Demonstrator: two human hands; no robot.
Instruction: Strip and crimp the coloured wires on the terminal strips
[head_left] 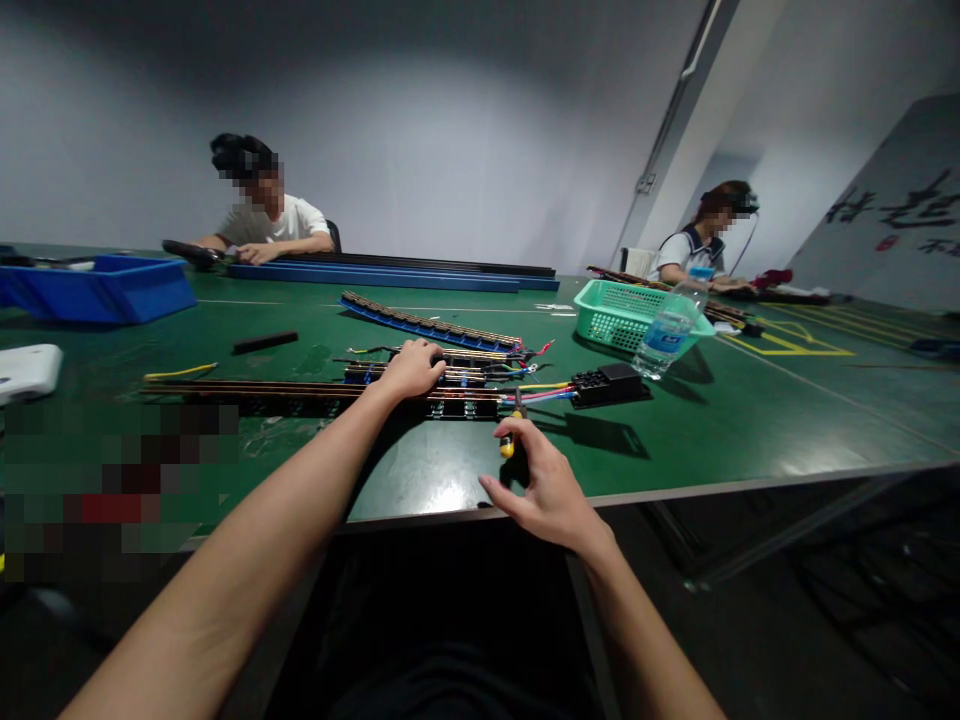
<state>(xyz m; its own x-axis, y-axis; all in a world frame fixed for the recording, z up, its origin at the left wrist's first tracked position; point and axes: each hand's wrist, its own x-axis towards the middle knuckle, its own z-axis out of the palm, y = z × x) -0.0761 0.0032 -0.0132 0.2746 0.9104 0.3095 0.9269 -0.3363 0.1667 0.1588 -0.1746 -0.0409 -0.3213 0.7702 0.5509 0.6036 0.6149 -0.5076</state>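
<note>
My left hand (411, 370) lies across a group of long narrow strips with copper-coloured rails (307, 390), its fingers spread over them and partly hiding a dark piece at the fingertips. Close to the strips' right end is my right hand (547, 485), thumb and fingers apart. One of its fingers crosses over a small tool with a yellow-and-black handle (508, 443); its kind and any firm hold do not show. Coloured wires (544, 391) run from the strip end to a black connector block (611, 384). Behind, a blue-sided curved strip (427, 318) lies at a slant.
A green basket (611, 315) stands beside a water bottle (671, 335) at the right. At the far left is a blue bin (112, 290). Long blue profiles (390, 275) lie before one person (277, 225); another person (697, 240) sits at the far right.
</note>
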